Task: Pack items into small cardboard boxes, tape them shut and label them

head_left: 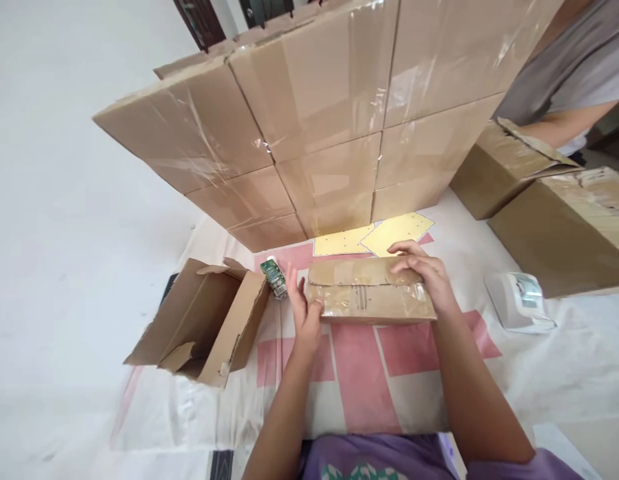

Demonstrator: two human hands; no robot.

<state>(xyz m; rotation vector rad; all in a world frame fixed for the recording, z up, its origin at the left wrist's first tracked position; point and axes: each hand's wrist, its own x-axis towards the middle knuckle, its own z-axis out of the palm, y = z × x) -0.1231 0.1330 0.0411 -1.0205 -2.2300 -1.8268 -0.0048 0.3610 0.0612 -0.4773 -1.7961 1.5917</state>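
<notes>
A long cardboard box [372,303] with clear tape and a small printed mark on its side is between my two hands in front of me. My left hand [305,310] is at its left end, the thumb against the box and the other fingers stretched upward. At the right end my right hand [429,273] grips it, fingers bent over the top. Just left of my left hand is a small green patterned container with a white cap [274,277]. Whether the box rests on the cloth or is slightly raised, I cannot tell.
A tall wall of taped cardboard [329,127] stands behind. An open carton [249,313] lies at left; larger boxes [554,233] are at right, near a person's arm [564,127]. A white device [519,300] and yellow sheets [399,233] lie on the pink-and-white cloth [364,380].
</notes>
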